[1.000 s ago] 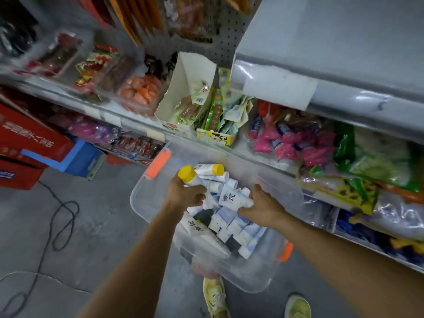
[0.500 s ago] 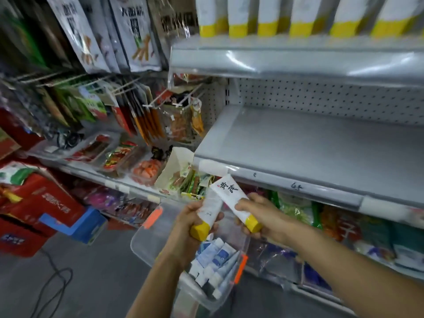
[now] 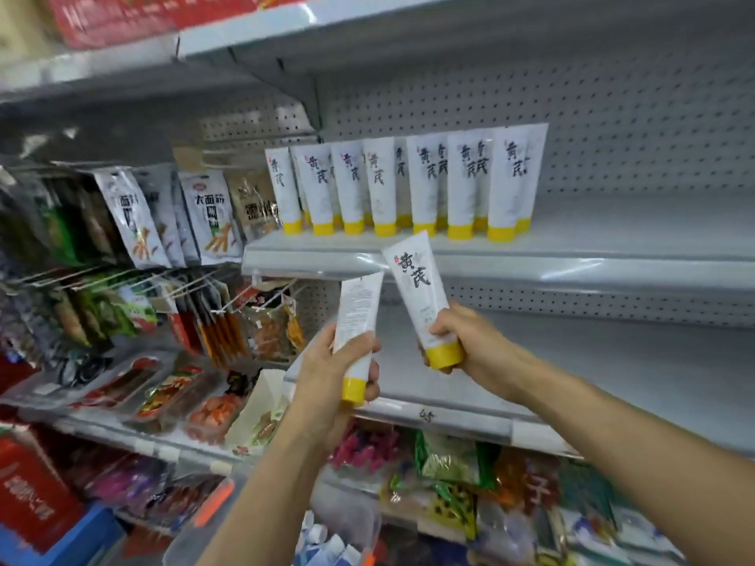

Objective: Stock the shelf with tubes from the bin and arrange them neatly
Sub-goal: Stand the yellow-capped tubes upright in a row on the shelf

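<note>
Tubes are in both hands, white ones with yellow caps pointing down. The left hand (image 3: pixel 327 373) has its fingers and thumb wrapped round the left tube (image 3: pixel 358 312) low down, just above the cap, and the small print on its back faces us. The right hand (image 3: pixel 470 345) grips the right tube (image 3: pixel 414 279) the same way near its cap, with the big black writing showing. The two tubes lean toward each other at the top, very near, but I cannot tell if they touch. Above both hands, a row of tubes (image 3: pixel 384 185) stands on its caps on the shelf (image 3: pixel 592 243), packed close, some hiding behind others. Below the hands, the clear bin (image 3: pixel 351 520) is cut off by the bottom edge; the bin tubes (image 3: pixel 322 543) inside are blurry and hard to count. Left of the left hand, snack bags (image 3: pixel 135 218) hang on hooks, and the ones farthest left are too blurry to read.
</note>
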The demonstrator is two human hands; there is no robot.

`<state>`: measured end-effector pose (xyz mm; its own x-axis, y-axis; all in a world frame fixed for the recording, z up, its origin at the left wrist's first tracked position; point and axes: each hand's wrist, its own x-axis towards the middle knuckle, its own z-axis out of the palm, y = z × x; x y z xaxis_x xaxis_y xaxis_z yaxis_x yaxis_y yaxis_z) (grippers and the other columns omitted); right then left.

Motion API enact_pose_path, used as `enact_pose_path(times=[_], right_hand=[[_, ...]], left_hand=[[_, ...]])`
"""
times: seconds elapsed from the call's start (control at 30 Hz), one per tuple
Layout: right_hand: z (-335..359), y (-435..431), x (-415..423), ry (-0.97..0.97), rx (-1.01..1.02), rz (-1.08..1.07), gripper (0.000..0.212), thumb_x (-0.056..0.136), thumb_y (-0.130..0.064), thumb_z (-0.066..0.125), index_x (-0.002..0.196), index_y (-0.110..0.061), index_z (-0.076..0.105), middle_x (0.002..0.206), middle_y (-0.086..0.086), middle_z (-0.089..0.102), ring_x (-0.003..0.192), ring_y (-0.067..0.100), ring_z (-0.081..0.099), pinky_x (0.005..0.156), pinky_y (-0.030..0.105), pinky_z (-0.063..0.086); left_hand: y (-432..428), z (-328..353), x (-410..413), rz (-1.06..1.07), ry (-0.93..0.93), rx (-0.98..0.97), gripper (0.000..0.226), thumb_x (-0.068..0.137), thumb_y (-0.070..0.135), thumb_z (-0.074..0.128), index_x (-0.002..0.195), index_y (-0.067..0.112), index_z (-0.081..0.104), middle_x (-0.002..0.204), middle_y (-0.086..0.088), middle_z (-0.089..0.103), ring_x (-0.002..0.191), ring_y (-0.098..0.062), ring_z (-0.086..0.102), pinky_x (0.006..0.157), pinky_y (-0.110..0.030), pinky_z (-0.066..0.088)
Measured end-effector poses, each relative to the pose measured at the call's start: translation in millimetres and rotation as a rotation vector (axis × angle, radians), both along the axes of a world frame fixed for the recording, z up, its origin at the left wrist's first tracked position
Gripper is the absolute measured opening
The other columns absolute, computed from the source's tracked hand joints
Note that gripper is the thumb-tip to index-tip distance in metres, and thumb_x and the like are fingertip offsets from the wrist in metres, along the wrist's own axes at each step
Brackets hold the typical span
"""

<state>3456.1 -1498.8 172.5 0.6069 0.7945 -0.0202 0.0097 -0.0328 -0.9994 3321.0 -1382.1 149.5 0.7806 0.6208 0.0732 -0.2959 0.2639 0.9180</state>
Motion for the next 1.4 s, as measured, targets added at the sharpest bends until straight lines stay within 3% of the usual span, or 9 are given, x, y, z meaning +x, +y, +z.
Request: enact_pose_path(times=[0.17, 0.3, 0.47, 0.6, 0.77, 0.9, 1.13, 1.27, 1.4], right_hand=[[49.8, -44.5, 39.3, -0.234, 0.197, -0.221, 0.022, 0.09, -0.008, 0.06, 0.108, -0.019, 0.054, 0.107, 0.007, 0.065, 0.085, 0.022, 0.062, 0.07, 0.042, 0.055], [78.0, -75.0, 84.8, -0.376, 0.247, -0.45, 0.029, 0.084, -0.015, 0.071, 0.105, -0.023, 0.053, 0.109, 0.002, 0.066, 0.099, 0.02, 0.065, 0.085, 0.041, 0.055], [94.1, -81.7, 140.4, -0.499, 0.014, -0.564, 0.052, 0.078, -0.008, 0.074, 0.123, -0.012, 0.048, 0.116, 0.007, 0.061, 0.104, 0.024, 0.06, 0.092, 0.043, 0.051], [91.3, -72.8, 167.0, -0.569, -0.177, -0.56, 0.052, 0.08, -0.009, 0.072, 0.126, -0.01, 0.047, 0.116, 0.008, 0.06, 0.097, 0.024, 0.057, 0.086, 0.038, 0.05], [92.5, -62.4, 189.4, -0.597, -0.201, -0.56, 0.055, 0.083, -0.006, 0.069, 0.133, -0.008, 0.046, 0.125, 0.01, 0.059, 0.112, 0.029, 0.058, 0.087, 0.033, 0.046], [92.8, -58.0, 202.4, -0.592, -0.205, -0.538, 0.056, 0.083, -0.006, 0.069, 0.134, -0.008, 0.045, 0.128, 0.011, 0.058, 0.115, 0.029, 0.057, 0.089, 0.032, 0.045], [90.2, -64.2, 205.1, -0.562, -0.315, -0.569, 0.059, 0.081, -0.017, 0.073, 0.13, -0.006, 0.041, 0.127, 0.013, 0.054, 0.11, 0.028, 0.054, 0.087, 0.036, 0.046], [85.6, -77.1, 180.7, -0.862, -0.15, -0.781, 0.04, 0.085, -0.021, 0.065, 0.119, -0.011, 0.047, 0.114, 0.005, 0.051, 0.105, 0.022, 0.05, 0.088, 0.038, 0.046], [86.7, -75.1, 126.8, -0.862, 0.06, -0.375, 0.032, 0.078, -0.028, 0.074, 0.104, -0.019, 0.056, 0.089, -0.005, 0.055, 0.073, 0.008, 0.048, 0.069, 0.018, 0.043]], left_hand=[[-28.3, 42.3, 43.3, 0.041, -0.055, 0.091, 0.016, 0.086, 0.001, 0.064, 0.1, 0.005, 0.059, 0.066, -0.005, 0.058, 0.047, -0.014, 0.051, 0.04, -0.023, 0.042], [-42.5, 68.3, 74.8, 0.085, -0.041, 0.202, 0.019, 0.088, 0.013, 0.066, 0.106, 0.013, 0.059, 0.072, -0.004, 0.065, 0.054, -0.014, 0.059, 0.044, -0.026, 0.047], [-53.2, 91.1, 109.0, 0.075, 0.032, 0.263, 0.026, 0.091, 0.029, 0.058, 0.114, 0.023, 0.046, 0.078, -0.012, 0.064, 0.053, -0.021, 0.059, 0.044, -0.029, 0.049], [-53.9, 96.1, 128.3, 0.11, 0.095, 0.347, 0.034, 0.09, 0.036, 0.059, 0.115, 0.024, 0.041, 0.09, -0.013, 0.062, 0.06, -0.022, 0.06, 0.039, -0.025, 0.044], [-53.4, 99.4, 143.5, 0.116, 0.065, 0.391, 0.026, 0.091, 0.038, 0.06, 0.107, 0.026, 0.043, 0.088, -0.008, 0.059, 0.057, -0.018, 0.056, 0.041, -0.026, 0.044], [-53.1, 100.3, 154.5, 0.119, 0.086, 0.392, 0.042, 0.09, 0.042, 0.059, 0.122, 0.021, 0.041, 0.094, -0.006, 0.059, 0.065, -0.02, 0.057, 0.041, -0.026, 0.045], [-59.8, 102.4, 163.3, 0.12, 0.112, 0.27, 0.03, 0.097, 0.028, 0.039, 0.124, 0.013, 0.038, 0.094, -0.009, 0.055, 0.065, -0.021, 0.054, 0.044, -0.03, 0.048], [-67.9, 105.1, 158.7, 0.082, 0.077, 0.256, 0.024, 0.097, 0.017, 0.041, 0.12, 0.011, 0.037, 0.097, -0.006, 0.055, 0.07, -0.019, 0.058, 0.057, -0.047, 0.059], [-75.3, 107.0, 161.1, 0.087, 0.054, 0.299, 0.035, 0.092, 0.016, 0.058, 0.12, 0.01, 0.037, 0.113, -0.006, 0.055, 0.087, -0.022, 0.066, 0.065, -0.056, 0.059]])
